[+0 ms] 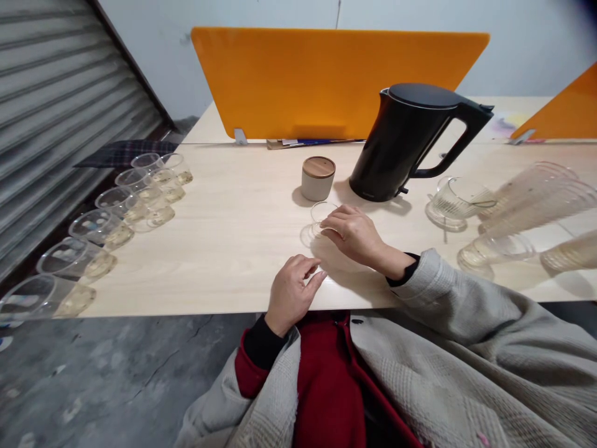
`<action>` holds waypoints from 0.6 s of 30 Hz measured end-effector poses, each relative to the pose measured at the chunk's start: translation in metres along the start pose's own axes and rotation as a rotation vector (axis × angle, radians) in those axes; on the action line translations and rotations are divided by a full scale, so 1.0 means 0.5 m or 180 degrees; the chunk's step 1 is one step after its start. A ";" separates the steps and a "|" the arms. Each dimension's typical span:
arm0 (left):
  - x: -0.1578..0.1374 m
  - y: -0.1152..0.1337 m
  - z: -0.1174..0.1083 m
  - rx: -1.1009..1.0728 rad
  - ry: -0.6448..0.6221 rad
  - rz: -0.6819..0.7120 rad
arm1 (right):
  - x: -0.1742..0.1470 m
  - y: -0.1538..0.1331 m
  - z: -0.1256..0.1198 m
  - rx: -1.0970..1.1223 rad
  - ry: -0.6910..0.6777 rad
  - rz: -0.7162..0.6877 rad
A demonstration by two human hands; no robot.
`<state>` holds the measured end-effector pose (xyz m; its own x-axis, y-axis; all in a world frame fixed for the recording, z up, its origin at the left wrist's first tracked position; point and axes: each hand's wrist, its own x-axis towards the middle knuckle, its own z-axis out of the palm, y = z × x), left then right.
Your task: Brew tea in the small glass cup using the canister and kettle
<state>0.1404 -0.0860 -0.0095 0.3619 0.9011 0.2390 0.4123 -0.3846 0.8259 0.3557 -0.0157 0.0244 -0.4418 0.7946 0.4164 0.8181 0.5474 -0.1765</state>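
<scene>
In the middle of the table stands a small clear plastic cup (319, 214), its right side hidden behind my fingers. My right hand (353, 235) reaches over from the right, thumb and fingertips closed at the cup's side. Close to the table's front edge, my left hand (295, 291) hovers with thumb and forefinger apart, holding nothing. Just behind the cup sits a pale grey canister (317, 188) with a round wooden lid (319, 166) on it. To its right is a black electric kettle (396, 140), upright with its handle facing right.
Several clear cups (105, 258) holding pale bits line the table's left side. At the right are a ribbed glass bowl (459, 198), nested stacks of clear cups (536, 202) and another cup (485, 252). An orange divider (289, 81) stands behind, with papers (312, 142) at its foot.
</scene>
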 end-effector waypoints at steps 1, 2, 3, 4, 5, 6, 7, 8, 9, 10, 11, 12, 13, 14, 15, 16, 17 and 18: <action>0.000 0.000 0.000 -0.0015 0.0002 -0.0001 | -0.001 -0.001 -0.003 0.0036 -0.0010 -0.0015; -0.001 0.000 0.000 -0.0020 0.0001 0.0003 | -0.002 -0.002 -0.008 0.0086 0.0008 -0.0036; -0.001 0.000 0.001 -0.0009 0.0001 0.0010 | -0.002 -0.002 -0.015 0.0143 0.0068 -0.0055; -0.001 0.000 0.001 0.0012 0.0001 0.0021 | 0.000 -0.001 -0.023 0.0196 0.0169 -0.0056; -0.002 0.000 0.001 0.0037 0.0005 0.0030 | 0.004 0.001 -0.033 0.0239 0.0292 -0.0042; -0.002 0.000 0.001 0.0059 0.0006 0.0039 | 0.011 0.005 -0.043 0.0260 0.0425 -0.0004; -0.002 0.001 0.001 0.0076 0.0008 0.0043 | 0.021 0.011 -0.053 0.0252 0.0549 0.0064; -0.002 0.001 0.001 0.0085 0.0007 0.0042 | 0.036 0.020 -0.062 0.0218 0.0646 0.0157; -0.002 0.001 0.001 0.0089 0.0011 0.0040 | 0.054 0.031 -0.068 0.0169 0.0699 0.0266; -0.002 0.001 0.001 0.0092 0.0012 0.0040 | 0.075 0.045 -0.072 0.0121 0.0702 0.0386; -0.001 0.001 0.001 0.0093 0.0016 0.0044 | 0.100 0.061 -0.072 0.0084 0.0664 0.0515; -0.002 0.001 0.001 0.0091 0.0022 0.0046 | 0.126 0.078 -0.068 0.0068 0.0577 0.0639; -0.002 0.000 0.001 0.0083 0.0029 0.0043 | 0.152 0.094 -0.062 0.0080 0.0462 0.0752; -0.002 0.000 0.001 0.0068 0.0033 0.0032 | 0.178 0.110 -0.054 0.0113 0.0332 0.0842; -0.003 0.000 0.001 0.0048 0.0034 0.0013 | 0.202 0.123 -0.044 0.0153 0.0182 0.0897; -0.003 0.001 0.000 0.0029 0.0030 -0.0008 | 0.223 0.134 -0.033 0.0198 0.0019 0.0926; -0.004 0.001 0.000 0.0013 0.0028 -0.0027 | 0.241 0.142 -0.023 0.0246 -0.0151 0.0936; -0.004 0.002 0.000 0.0002 0.0021 -0.0040 | 0.254 0.148 -0.013 0.0285 -0.0309 0.0932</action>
<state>0.1399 -0.0883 -0.0094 0.3513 0.9071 0.2320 0.4173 -0.3735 0.8284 0.3624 0.1243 0.0699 -0.2290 0.9408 0.2499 0.8819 0.3092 -0.3560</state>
